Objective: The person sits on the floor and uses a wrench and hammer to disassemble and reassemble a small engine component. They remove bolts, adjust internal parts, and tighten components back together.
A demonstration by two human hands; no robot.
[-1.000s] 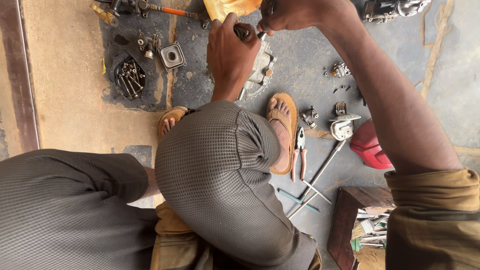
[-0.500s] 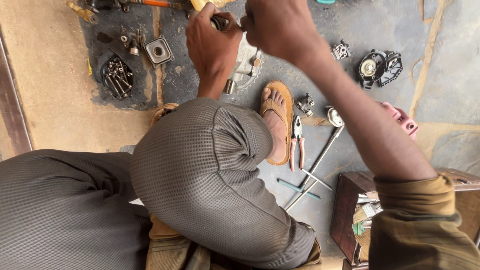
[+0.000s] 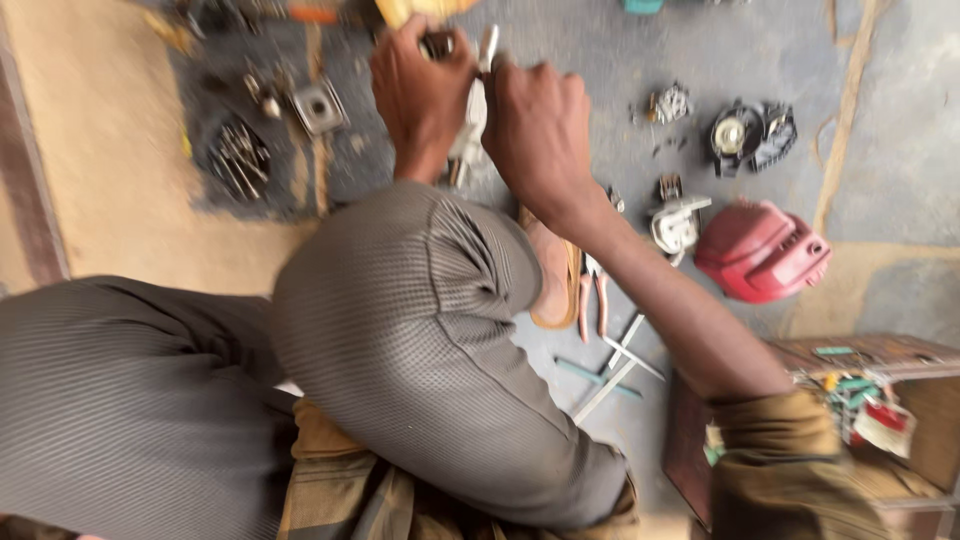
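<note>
Squatting over a grey concrete floor (image 3: 900, 150), both hands working at one small metal engine part (image 3: 470, 120) just past the raised knee. Left hand (image 3: 420, 95) with fingers curled tight around a dark-handled tool. Right hand (image 3: 535, 130) closed over the part, exact grip hidden. Mid-job by the look: red engine cover (image 3: 760, 250), recoil starter (image 3: 750, 135) and pliers (image 3: 592, 300) lying loose nearby, nothing reassembled yet.

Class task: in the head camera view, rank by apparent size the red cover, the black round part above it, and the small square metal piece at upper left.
1. Red cover, clearly largest.
2. Black round part.
3. Square metal piece, smallest, though motion blur softens its edges.
</note>
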